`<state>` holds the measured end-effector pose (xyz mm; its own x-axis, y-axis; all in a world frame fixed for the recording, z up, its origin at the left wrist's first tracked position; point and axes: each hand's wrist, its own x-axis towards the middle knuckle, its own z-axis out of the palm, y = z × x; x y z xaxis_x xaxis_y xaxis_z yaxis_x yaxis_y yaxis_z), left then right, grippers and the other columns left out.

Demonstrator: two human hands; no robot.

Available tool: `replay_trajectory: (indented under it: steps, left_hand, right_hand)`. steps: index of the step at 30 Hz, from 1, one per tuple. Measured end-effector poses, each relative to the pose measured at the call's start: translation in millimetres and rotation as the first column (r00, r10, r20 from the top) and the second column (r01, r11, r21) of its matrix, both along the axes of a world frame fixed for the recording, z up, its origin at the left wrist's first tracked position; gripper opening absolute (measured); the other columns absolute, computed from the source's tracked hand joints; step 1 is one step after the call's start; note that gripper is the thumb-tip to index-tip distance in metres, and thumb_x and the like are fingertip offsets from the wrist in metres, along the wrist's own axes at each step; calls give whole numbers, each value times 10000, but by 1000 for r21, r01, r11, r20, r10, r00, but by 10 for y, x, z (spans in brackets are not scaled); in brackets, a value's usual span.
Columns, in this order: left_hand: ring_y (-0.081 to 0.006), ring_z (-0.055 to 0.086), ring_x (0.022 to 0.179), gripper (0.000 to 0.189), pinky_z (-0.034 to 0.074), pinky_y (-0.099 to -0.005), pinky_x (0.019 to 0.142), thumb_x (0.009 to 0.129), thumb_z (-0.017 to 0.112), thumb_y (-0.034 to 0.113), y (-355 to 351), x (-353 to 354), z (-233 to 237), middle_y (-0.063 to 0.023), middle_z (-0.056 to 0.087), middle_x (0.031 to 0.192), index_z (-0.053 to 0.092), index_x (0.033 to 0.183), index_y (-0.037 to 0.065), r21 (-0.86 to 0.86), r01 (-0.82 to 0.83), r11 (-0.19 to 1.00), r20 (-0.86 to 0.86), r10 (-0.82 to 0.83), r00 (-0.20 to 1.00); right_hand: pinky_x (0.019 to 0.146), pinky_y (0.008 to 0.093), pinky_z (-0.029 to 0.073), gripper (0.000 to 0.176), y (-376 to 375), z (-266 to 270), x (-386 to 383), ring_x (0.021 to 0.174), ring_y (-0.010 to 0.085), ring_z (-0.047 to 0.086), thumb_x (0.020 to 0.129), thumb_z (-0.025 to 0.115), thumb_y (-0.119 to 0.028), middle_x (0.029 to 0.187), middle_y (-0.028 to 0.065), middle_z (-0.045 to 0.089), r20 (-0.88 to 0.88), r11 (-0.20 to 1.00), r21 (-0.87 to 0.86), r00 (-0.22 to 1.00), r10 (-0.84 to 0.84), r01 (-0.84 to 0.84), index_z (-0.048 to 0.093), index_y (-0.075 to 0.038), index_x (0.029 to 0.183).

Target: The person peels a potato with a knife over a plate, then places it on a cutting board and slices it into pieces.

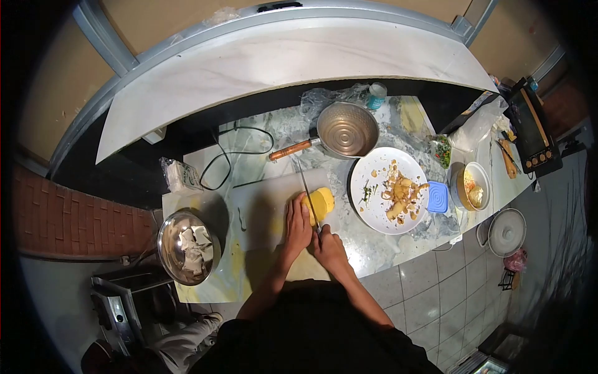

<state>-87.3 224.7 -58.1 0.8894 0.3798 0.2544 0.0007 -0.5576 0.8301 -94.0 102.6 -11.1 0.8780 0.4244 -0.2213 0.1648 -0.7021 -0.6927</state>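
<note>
A smooth yellow piece of food point(324, 203) lies near the right edge of a pale cutting board point(256, 198); its exact kind does not show. My left hand point(298, 222) grips it from the left, fingers bent against its side. In my right hand point(331, 250) is the handle of a long knife point(304, 184). The blade points away from me and crosses over the yellow food, close to my left fingertips. Dark streaks mark the left part of the board.
A saucepan point(347, 129) stands behind the board, its wooden handle reaching left. To the right are a white plate point(369, 215) with food scraps, a blue lid point(438, 197) and a food bowl point(485, 176). A metal bowl point(167, 244) stands left; a black cable point(229, 163) lies behind.
</note>
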Motion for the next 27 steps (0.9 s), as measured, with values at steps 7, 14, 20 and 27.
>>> replay_trajectory:
  steps: [7, 14, 20, 27]
  left_hand:
    - [-400, 460, 1124, 386, 349, -442, 983, 986, 267, 155, -21, 33, -36, -249, 483, 1206, 436, 1272, -42, 4, -36, 999, 9, 36, 999]
    - [-403, 476, 1069, 365, 371, -452, 935, 976, 339, 150, -20, 44, -105, -245, 500, 1154, 446, 1267, -42, 29, -66, 997, 42, 64, 997]
    - [-410, 469, 1063, 361, 370, -459, 921, 978, 349, 143, -28, 56, -153, -248, 498, 1137, 444, 1270, -46, 58, -69, 996, 12, 69, 998]
    - [-415, 462, 1066, 339, 362, -472, 922, 982, 341, 133, -35, 54, -132, -253, 491, 1141, 440, 1248, -53, 101, -57, 993, 25, 54, 998]
  right_hand:
    - [618, 550, 479, 278, 17, 168, 19, 664, 508, 583, 935, 477, -207, 665, 333, 577, -9, 999, 4, 999, -34, 34, 438, 68, 929]
    - [572, 533, 484, 267, 42, 238, -42, 607, 489, 585, 931, 485, -205, 624, 302, 580, 22, 1000, 18, 1000, -5, 4, 426, 54, 910]
    - [591, 518, 501, 256, 59, 166, -90, 633, 466, 609, 915, 497, -192, 642, 284, 595, -18, 998, -64, 1000, 18, -19, 414, 49, 938]
    - [607, 522, 500, 257, 73, 229, -101, 654, 466, 613, 939, 457, -206, 662, 294, 595, -39, 997, -81, 999, 6, -9, 401, 45, 927]
